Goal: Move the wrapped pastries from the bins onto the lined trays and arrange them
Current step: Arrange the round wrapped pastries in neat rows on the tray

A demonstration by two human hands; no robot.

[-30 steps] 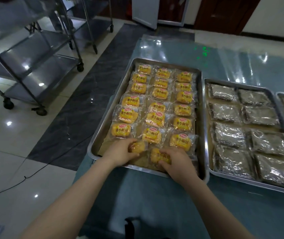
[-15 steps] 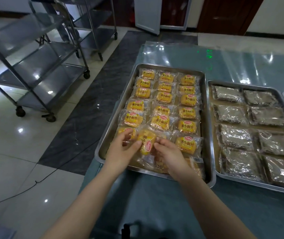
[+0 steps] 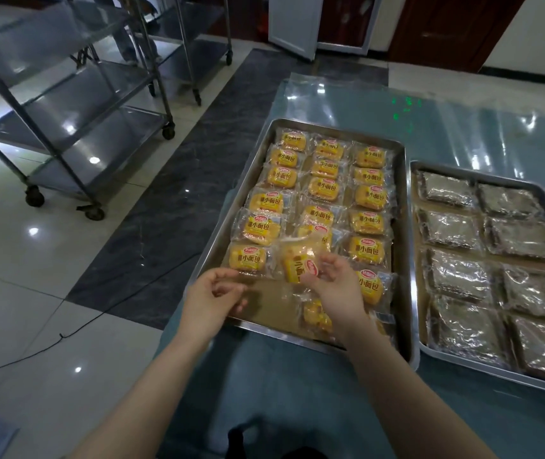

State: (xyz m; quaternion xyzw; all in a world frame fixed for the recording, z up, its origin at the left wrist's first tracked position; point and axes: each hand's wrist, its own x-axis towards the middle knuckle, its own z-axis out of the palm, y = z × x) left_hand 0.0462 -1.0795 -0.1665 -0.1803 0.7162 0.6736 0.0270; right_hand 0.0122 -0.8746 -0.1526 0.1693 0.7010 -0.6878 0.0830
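Yellow wrapped pastry [image 3: 299, 263], held by both hands a moment ago, now hangs pinched in the right hand [image 3: 334, 286] alone above the near gap of the tray [image 3: 274, 331], the left hand [image 3: 213, 296] loosely curled, seemingly empty; placing remains.

My left hand [image 3: 211, 299] let go of the wrapped pastry [image 3: 297, 260] that both hands had lifted; it drew back toward the lower left, fingers loosely curled above the bare lining paper [image 3: 271, 303]; my right hand [image 3: 334, 286] alone held the pastry, tilted.
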